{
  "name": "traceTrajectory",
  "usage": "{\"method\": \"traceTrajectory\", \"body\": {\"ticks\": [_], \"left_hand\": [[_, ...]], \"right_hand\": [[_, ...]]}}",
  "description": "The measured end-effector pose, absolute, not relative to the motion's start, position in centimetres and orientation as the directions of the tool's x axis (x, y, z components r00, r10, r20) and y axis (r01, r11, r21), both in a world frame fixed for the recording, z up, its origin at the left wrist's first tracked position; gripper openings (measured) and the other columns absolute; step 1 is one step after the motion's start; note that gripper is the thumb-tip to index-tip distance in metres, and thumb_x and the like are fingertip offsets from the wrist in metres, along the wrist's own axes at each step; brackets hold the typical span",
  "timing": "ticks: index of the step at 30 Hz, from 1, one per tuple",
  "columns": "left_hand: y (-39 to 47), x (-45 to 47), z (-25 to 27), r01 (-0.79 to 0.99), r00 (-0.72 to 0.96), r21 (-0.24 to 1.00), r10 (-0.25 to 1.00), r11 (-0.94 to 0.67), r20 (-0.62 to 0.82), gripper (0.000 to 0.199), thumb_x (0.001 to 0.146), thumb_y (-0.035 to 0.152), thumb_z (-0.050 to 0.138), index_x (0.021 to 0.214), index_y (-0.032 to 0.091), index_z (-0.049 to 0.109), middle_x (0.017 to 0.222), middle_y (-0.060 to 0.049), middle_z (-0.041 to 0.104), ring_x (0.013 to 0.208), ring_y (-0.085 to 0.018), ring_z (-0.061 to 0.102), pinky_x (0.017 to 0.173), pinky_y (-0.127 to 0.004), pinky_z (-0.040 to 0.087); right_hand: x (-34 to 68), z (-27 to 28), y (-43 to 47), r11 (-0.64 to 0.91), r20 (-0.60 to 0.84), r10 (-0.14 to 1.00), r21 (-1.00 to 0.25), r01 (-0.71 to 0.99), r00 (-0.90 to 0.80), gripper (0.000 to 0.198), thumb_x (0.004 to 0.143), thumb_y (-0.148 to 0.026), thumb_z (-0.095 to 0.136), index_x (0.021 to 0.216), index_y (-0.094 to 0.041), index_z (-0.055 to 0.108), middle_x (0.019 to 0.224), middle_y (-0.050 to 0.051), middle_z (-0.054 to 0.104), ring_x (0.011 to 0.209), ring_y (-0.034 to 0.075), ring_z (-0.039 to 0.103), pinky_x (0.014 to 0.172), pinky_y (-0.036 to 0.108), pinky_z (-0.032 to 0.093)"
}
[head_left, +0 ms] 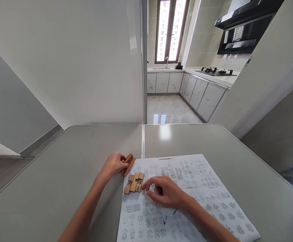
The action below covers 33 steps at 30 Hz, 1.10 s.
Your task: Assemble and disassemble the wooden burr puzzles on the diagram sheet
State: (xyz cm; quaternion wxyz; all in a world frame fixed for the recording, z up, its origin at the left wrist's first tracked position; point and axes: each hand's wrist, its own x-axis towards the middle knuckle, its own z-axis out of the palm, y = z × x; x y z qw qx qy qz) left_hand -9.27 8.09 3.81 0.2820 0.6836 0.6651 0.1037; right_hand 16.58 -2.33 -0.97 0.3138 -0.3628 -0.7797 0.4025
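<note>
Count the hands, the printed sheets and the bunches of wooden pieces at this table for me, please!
Hands: 2 (left hand, right hand)
Printed sheet: 1
Bunches of wooden pieces: 2 (darker bunch at the left hand, lighter bunch on the sheet)
Total: 5

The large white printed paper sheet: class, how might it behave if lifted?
The large white printed paper sheet would probably droop, as it looks thin. The light-brown notched wooden pieces resting on its left side would likely slide.
</note>
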Motion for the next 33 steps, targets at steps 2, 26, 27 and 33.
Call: {"method": "traceTrajectory", "body": {"ticks": [2, 26, 27, 33], "left_hand": [[8.5, -9.9, 4.0, 0.847, 0.099, 0.527, 0.954, 0.068, -0.282, 0.037, 0.062, 0.044, 0.069, 0.086, 0.019, 0.081, 0.064, 0.001, 0.067, 0.067, -0.019, 0.059, 0.056, -0.025, 0.034], [9.9, -10.5, 1.8, 0.867, 0.038, 0.487, 0.96, 0.107, -0.278, 0.034, 0.091, 0.052, 0.048, 0.087, 0.02, 0.06, 0.09, -0.009, 0.075, 0.083, -0.027, 0.07, 0.066, -0.03, 0.045], [9.7, -10.3, 1.7, 0.87, 0.032, 0.481, 0.963, 0.104, -0.266, 0.036, 0.092, 0.053, 0.046, 0.088, 0.02, 0.06, 0.091, -0.01, 0.075, 0.084, -0.027, 0.07, 0.066, -0.03, 0.045], [8.1, -9.1, 1.7, 0.863, 0.087, 0.505, 0.978, 0.021, -0.188, 0.042, 0.086, 0.059, 0.061, 0.097, 0.019, 0.059, 0.098, -0.012, 0.075, 0.088, -0.029, 0.07, 0.065, -0.03, 0.044]], "right_hand": [[16.6, -1.0, -2.2, 0.379, 0.179, 0.83, -0.875, 0.3, -0.529, 0.012, 0.089, -0.02, 0.064, 0.094, -0.024, 0.074, 0.07, -0.004, 0.065, 0.05, 0.008, 0.043, 0.056, 0.022, 0.039], [16.4, -1.5, -1.7, 0.252, 0.111, 0.878, -0.934, 0.254, -0.465, 0.014, 0.093, -0.019, 0.059, 0.083, -0.02, 0.069, 0.063, -0.004, 0.062, 0.051, 0.009, 0.042, 0.051, 0.022, 0.033], [16.4, -1.4, -1.7, 0.251, 0.108, 0.879, -0.933, 0.257, -0.464, 0.014, 0.093, -0.019, 0.059, 0.083, -0.02, 0.069, 0.063, -0.004, 0.062, 0.051, 0.009, 0.042, 0.051, 0.022, 0.033], [16.4, -1.4, -1.7, 0.262, 0.12, 0.88, -0.93, 0.259, -0.459, 0.014, 0.092, -0.018, 0.06, 0.082, -0.02, 0.069, 0.063, -0.005, 0.062, 0.051, 0.009, 0.044, 0.052, 0.022, 0.034]]}}
